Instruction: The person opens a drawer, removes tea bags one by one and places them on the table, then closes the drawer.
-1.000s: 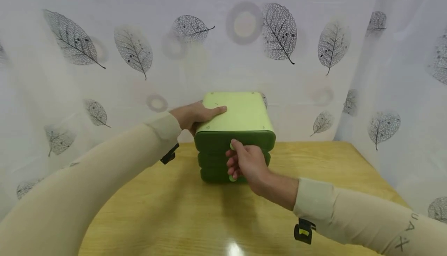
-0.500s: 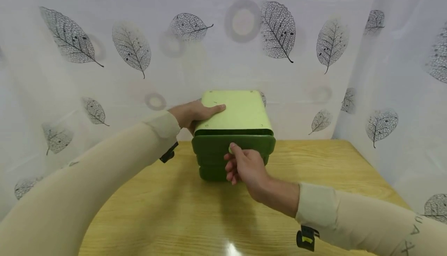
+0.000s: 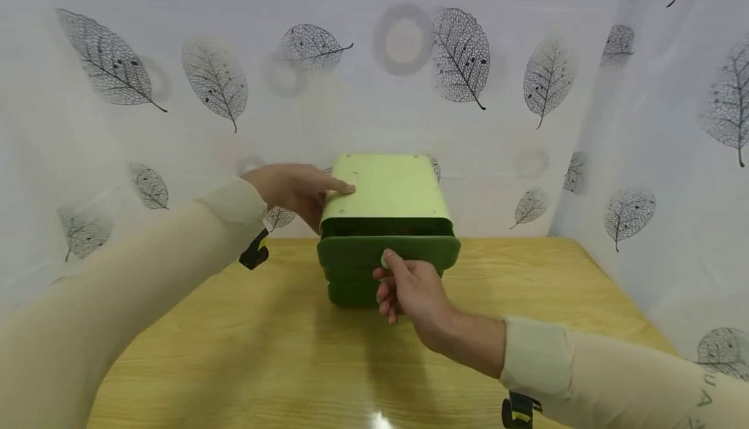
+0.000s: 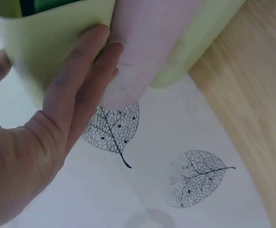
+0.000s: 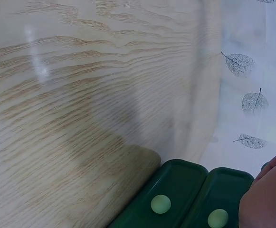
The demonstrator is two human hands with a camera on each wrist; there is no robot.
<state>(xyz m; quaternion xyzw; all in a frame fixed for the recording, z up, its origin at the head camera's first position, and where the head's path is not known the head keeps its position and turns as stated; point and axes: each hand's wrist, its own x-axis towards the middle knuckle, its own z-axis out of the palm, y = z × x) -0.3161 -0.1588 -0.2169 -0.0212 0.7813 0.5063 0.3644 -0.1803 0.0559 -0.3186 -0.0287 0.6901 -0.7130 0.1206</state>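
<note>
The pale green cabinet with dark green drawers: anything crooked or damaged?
Nothing looks broken. The dark green rounded top drawer juts from the pale green boxy cabinet, but the right hand pinches its knob, so that seems deliberate. A tiny mark on top is unclear.

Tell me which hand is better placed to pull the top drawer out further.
Probably the right hand: it holds the knob of the top drawer. The left hand rests against the cabinet, away from the knob, so it seems better placed for steadying.
</note>
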